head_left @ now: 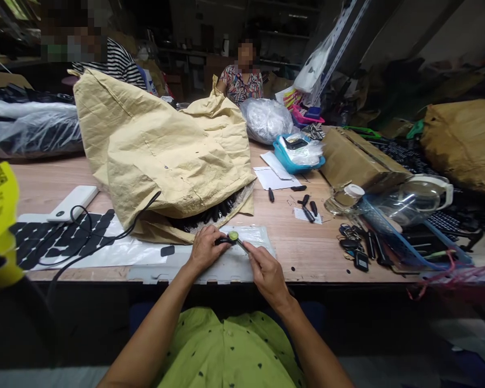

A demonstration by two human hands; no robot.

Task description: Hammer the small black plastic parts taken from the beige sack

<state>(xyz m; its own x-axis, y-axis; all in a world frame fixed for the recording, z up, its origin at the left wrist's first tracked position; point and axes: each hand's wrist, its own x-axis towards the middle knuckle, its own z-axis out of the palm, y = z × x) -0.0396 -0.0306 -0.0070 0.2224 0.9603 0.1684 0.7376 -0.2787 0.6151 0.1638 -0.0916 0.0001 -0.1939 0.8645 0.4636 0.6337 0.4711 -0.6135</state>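
My left hand [204, 248] is closed on a small black part [223, 240] near the table's front edge. A round yellow-green piece [233, 235] sits at the end of that part. Between the fingers of my right hand [265, 268] is a thin metal tool [242, 246], its tip close to the round piece; whether they touch I cannot tell. Under both hands lies a pale grey sheet [226, 272]. Just beyond them, a large tan sack [178, 156] lies on its side, its mouth showing many black parts [212, 213].
On the left are a white power bank [73, 203], a black cable [105, 236] and black stickers [30, 237]. Rightward lie loose black pieces [306, 205], key fobs [361, 261], a blue basket [400, 237] and a glass jug [416, 196]. Two people sit across the table.
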